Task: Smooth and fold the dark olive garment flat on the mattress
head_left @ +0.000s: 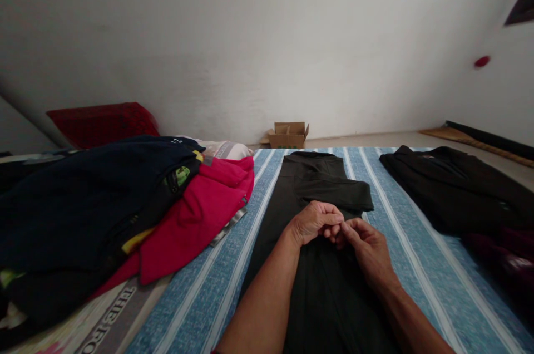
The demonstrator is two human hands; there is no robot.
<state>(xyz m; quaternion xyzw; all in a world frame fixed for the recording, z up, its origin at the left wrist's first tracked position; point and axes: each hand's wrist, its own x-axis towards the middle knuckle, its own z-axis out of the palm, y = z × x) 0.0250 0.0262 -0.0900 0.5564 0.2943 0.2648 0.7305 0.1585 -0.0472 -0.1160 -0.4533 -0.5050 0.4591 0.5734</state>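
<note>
A dark long-sleeved garment (275, 203) lies lengthwise on the blue striped cloth (246, 248), with one sleeve (337, 193) folded across its upper part. Over the middle of it my left hand (315, 224) and my right hand (369, 242) meet, fingertips against fingertips. Both are closed in a pinch. Whatever is between the fingers, if anything, is too small and hidden to make out. The lower part of the garment runs down between my forearms.
To the left is a heap of clothes, with a navy garment (92, 198) over a pink one (196, 220). Folded black clothing (454, 192) lies at the right, near a dark purple piece (504, 259). Beyond the far edge stand a cardboard box (287, 135) and a red object (104, 124).
</note>
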